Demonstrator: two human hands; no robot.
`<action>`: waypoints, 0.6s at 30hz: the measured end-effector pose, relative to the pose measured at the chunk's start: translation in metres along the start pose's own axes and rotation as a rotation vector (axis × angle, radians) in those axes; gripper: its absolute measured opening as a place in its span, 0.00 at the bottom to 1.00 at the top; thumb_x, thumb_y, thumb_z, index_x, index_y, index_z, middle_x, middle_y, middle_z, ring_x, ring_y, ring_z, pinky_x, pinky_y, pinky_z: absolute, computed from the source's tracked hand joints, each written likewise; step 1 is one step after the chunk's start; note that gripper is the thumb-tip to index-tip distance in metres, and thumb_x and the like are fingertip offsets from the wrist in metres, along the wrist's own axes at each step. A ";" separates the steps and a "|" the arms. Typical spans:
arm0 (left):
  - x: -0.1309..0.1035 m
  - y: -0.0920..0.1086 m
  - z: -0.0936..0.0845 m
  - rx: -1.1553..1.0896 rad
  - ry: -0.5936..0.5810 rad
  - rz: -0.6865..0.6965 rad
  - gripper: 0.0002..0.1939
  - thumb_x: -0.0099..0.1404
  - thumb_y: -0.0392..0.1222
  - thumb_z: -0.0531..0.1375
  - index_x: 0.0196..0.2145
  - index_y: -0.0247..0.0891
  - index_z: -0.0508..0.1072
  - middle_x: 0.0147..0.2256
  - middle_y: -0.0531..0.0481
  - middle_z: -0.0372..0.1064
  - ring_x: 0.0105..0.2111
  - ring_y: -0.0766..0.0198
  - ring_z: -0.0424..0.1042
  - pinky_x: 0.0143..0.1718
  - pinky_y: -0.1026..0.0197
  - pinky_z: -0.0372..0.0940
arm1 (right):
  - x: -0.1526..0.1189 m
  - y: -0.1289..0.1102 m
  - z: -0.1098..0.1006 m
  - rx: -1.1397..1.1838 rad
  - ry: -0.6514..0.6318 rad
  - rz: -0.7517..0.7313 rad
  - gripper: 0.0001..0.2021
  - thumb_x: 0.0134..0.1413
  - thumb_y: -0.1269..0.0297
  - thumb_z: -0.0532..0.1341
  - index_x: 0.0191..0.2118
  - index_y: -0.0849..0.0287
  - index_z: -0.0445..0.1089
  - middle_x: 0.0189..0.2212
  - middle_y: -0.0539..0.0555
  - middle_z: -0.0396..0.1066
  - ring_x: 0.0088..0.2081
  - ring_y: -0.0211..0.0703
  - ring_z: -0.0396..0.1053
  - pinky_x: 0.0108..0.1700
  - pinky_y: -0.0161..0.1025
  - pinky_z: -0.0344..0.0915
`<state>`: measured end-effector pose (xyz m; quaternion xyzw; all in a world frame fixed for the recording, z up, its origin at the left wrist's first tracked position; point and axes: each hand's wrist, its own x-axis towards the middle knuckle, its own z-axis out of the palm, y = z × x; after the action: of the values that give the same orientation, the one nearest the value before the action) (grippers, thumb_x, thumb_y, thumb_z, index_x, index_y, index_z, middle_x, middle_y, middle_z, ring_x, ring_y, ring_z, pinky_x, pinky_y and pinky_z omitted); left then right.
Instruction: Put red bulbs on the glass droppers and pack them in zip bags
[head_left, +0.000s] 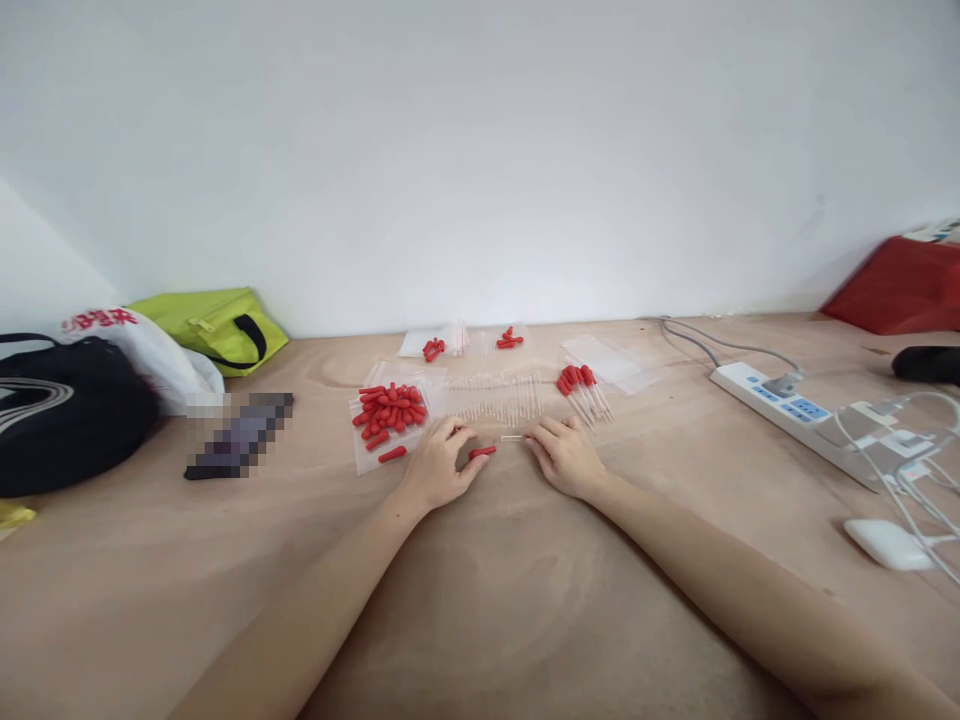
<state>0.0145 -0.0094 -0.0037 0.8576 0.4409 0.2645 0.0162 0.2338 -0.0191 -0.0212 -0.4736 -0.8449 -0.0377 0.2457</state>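
My left hand (441, 463) rests on the wooden table with thumb and fingers apart. At its thumb tip lies a small red bulb-ended cap (482, 452), apparently touching the thumb. Facing it, my right hand (568, 455) pinches one end of a thin pale stick (511, 438), whose free end points left towards the red cap. A heap of similar red caps (390, 410) sits on a clear plastic bag just left of my left hand. Beyond both hands, many thin pale sticks (495, 397) lie in a row. Several sticks with red caps on their ends (581, 385) lie beyond my right hand.
Small bags with red caps (433, 349) and flat clear bags (611, 360) lie near the wall. On the left are a blurred-out phone (244, 435), a black bag (75, 415) and a lime-green bag (217, 320). A power strip (787, 410) with cables stands right.
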 end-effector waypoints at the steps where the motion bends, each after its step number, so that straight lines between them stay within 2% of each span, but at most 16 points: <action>1: 0.000 0.001 0.002 -0.019 -0.014 0.007 0.12 0.57 0.45 0.56 0.38 0.38 0.69 0.38 0.46 0.63 0.39 0.58 0.64 0.41 0.55 0.61 | 0.001 -0.001 0.000 0.008 0.000 -0.007 0.11 0.58 0.67 0.47 0.37 0.59 0.67 0.32 0.54 0.68 0.34 0.39 0.63 0.35 0.38 0.46; 7: 0.003 0.009 0.011 -0.076 -0.022 -0.034 0.10 0.61 0.42 0.52 0.34 0.39 0.72 0.33 0.48 0.67 0.35 0.61 0.66 0.39 0.58 0.62 | 0.004 -0.001 0.002 0.041 -0.010 -0.016 0.11 0.58 0.66 0.48 0.38 0.58 0.67 0.32 0.53 0.69 0.34 0.37 0.64 0.36 0.37 0.45; 18: 0.005 0.010 0.007 -0.067 -0.070 -0.067 0.07 0.64 0.40 0.50 0.35 0.40 0.67 0.34 0.53 0.70 0.37 0.62 0.66 0.42 0.55 0.54 | 0.004 -0.001 -0.002 0.129 -0.028 -0.050 0.13 0.59 0.65 0.46 0.39 0.58 0.67 0.33 0.54 0.69 0.34 0.38 0.64 0.36 0.37 0.46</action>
<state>0.0272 -0.0103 -0.0053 0.8500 0.4595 0.2484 0.0691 0.2317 -0.0168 -0.0175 -0.4360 -0.8605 0.0173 0.2631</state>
